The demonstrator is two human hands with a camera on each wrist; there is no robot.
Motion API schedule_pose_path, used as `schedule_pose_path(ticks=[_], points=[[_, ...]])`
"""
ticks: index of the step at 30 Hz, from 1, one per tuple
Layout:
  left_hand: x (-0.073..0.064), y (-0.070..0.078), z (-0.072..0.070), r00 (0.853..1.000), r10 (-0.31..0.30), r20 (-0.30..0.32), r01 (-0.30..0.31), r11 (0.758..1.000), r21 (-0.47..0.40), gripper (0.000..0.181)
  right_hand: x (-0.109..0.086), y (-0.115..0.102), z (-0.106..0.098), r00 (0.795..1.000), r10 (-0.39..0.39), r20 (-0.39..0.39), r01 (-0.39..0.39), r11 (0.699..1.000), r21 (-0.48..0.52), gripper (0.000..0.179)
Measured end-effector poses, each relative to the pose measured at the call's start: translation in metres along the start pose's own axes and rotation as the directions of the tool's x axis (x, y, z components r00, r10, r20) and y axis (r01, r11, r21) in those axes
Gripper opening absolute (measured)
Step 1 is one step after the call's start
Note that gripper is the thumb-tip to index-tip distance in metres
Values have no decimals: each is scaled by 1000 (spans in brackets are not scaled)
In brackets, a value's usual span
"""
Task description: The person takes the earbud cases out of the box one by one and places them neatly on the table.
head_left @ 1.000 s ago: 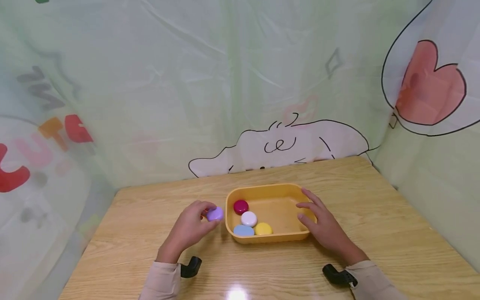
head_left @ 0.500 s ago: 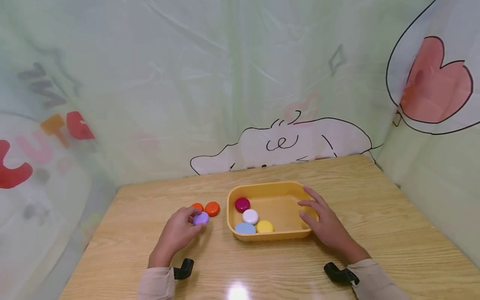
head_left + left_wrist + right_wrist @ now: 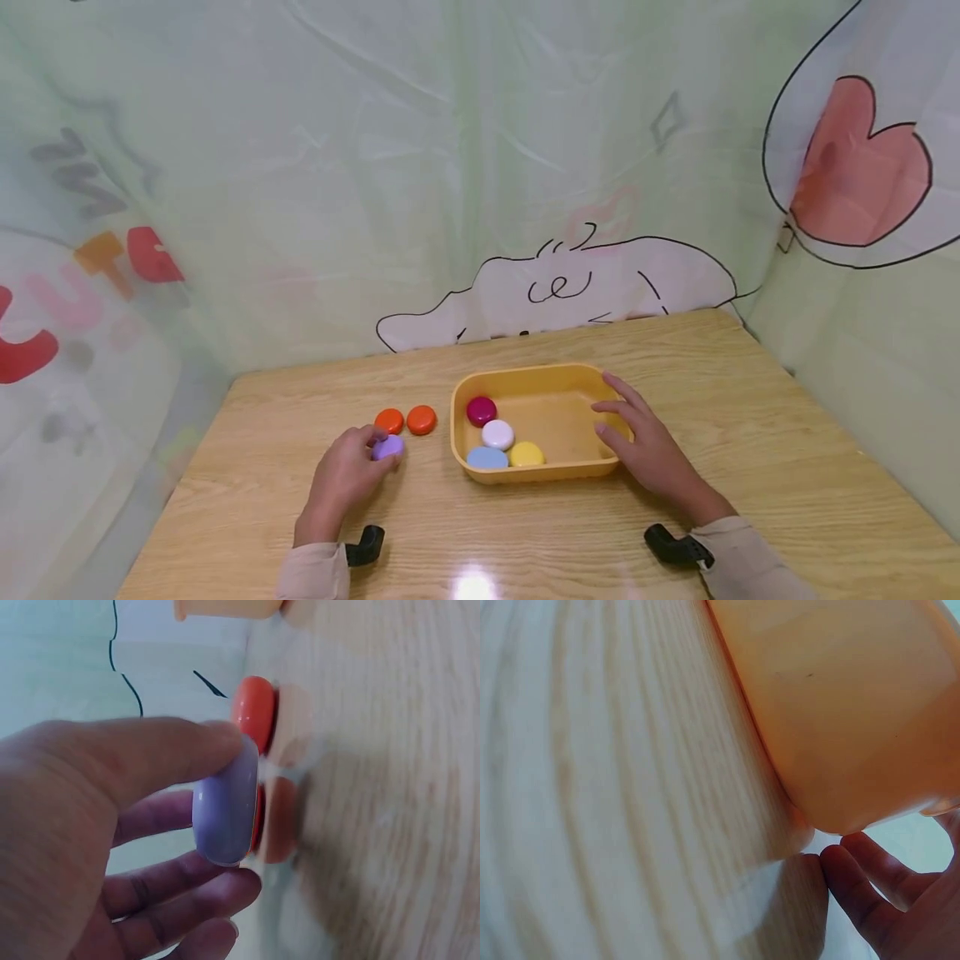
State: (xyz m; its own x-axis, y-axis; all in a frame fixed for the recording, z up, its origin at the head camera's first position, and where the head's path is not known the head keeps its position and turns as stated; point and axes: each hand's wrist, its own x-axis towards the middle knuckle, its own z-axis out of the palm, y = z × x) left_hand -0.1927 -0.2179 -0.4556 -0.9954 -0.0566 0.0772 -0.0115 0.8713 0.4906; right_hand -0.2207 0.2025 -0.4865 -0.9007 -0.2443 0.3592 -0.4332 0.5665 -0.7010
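Observation:
My left hand [image 3: 347,473] pinches a glossy purple disc [image 3: 388,447] between thumb and fingers, left of the yellow tray [image 3: 555,477]. In the left wrist view the purple disc [image 3: 226,806] is tilted on edge, close over the table. Just beyond it lie two orange-red discs, a left one [image 3: 389,421] and a right one [image 3: 422,420]. At the tray's right end, my right hand [image 3: 652,450] rests with spread, relaxed fingers over the rim. Inside the tray's left part lie a dark red disc [image 3: 482,411], a white disc [image 3: 498,435], a blue disc [image 3: 487,458] and a yellow disc [image 3: 527,454].
The wooden table [image 3: 555,542] runs back to a printed curtain [image 3: 337,183], which also hangs along both sides. A black wrist mount [image 3: 365,546] sits on the left wrist, and another black mount [image 3: 678,547] on the right.
My left hand has carried the purple disc left and toward me, away from the tray's left side, uncovering both orange-red discs. My right hand and the tray have stayed in place.

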Motion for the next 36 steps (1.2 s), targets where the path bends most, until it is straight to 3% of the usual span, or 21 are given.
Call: schedule_pose_path(ticks=[10,20,25,30,36], points=[[-3,-6,5,998,-50,-43,50,999,16,34,-1,-2,0,1000,6,11,-6,1000,-1,28],[-2,-6,5,999,-15,-52,16,1000,12,34,1,-5,-1,1000,5,9,-5,1000,-4,28],[-3,-5,3,998,-46,-54,45,999,-4,35,0,-6,-1,1000,19,18,-19,1000,8,28],[-2,0,1,993,-64,-96,64,998,-8,35,0,-5,-1,1000,24,20,-24,1000,17,28],[3,17,-1,988,-1,-157,6,1000,30,34,1,-4,-1,1000,6,12,-6,1000,19,28]])
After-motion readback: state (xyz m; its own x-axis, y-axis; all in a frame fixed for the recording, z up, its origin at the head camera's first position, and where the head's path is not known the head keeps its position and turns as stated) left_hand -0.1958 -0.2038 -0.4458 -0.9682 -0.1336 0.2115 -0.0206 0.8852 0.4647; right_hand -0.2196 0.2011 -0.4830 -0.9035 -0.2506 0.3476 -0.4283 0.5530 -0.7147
